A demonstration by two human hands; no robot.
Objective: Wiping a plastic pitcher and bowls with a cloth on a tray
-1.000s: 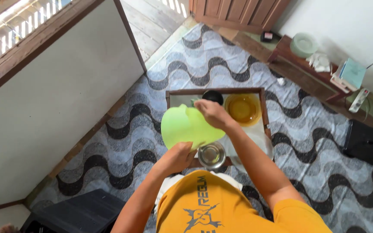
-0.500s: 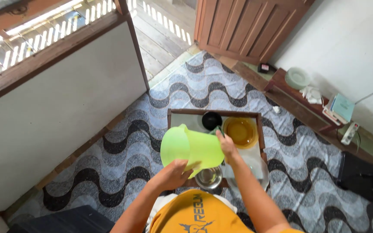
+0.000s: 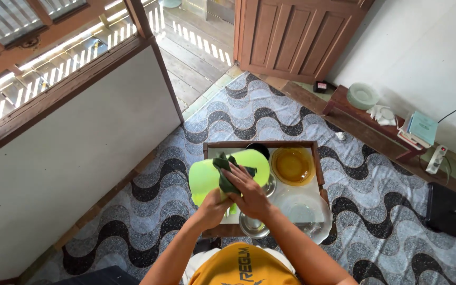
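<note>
A light green plastic jug [image 3: 207,177] lies tilted on its side above a small glass-topped wooden table [image 3: 207,149]. My left hand [image 3: 213,205] grips it from below near its handle. My right hand [image 3: 247,191] presses a dark green cloth [image 3: 227,170] against the jug's outer wall. Under the jug sit a small steel bowl [image 3: 253,227] and part of another steel dish [image 3: 270,186].
On the table stand an amber glass bowl [image 3: 293,165], a clear glass plate [image 3: 304,211] and a black bowl [image 3: 259,149], mostly hidden. A low wooden shelf [image 3: 365,117] at the right wall carries a pale green plate, books and a power strip. A dark box [image 3: 452,212] sits far right.
My right hand moved from the jug's far side onto its upper wall with the dark green cloth. The jug turned and dropped lower over the table. The view shifted back.
</note>
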